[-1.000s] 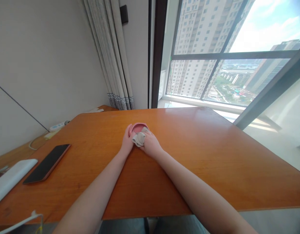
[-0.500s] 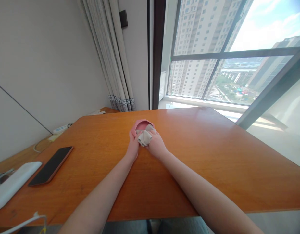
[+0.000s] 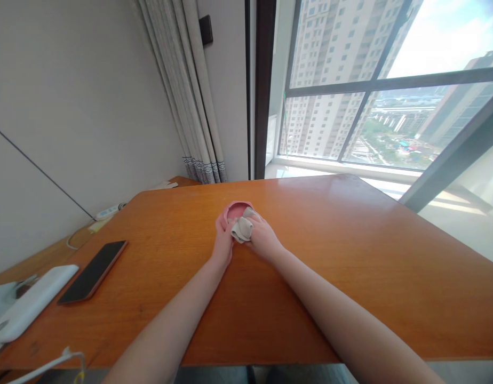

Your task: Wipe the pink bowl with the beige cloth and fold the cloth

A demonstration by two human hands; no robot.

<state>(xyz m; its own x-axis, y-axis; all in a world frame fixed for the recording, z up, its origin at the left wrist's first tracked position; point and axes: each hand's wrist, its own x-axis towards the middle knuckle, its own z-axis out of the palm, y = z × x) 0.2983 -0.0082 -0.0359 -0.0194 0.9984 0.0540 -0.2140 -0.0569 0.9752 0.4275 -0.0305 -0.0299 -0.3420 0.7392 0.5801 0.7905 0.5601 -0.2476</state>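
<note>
Gripping a pink bowl point(image 3: 236, 210) at its left side, the left hand point(image 3: 223, 237) sat beside the right hand point(image 3: 264, 236), which held a crumpled grey cloth point(image 3: 242, 229) to the bowl's near rim; the tabletop's point(image 3: 366, 250) far edge lay beyond them; wood stretched widely rightward; near left, a phone point(image 3: 93, 273) lay beside a white device point(image 3: 36, 301) whose oval mark point(image 3: 0, 327) was illegible.

The cloth point(image 3: 242, 230) looks matt, the wooden table point(image 3: 350, 256) glossy.
</note>
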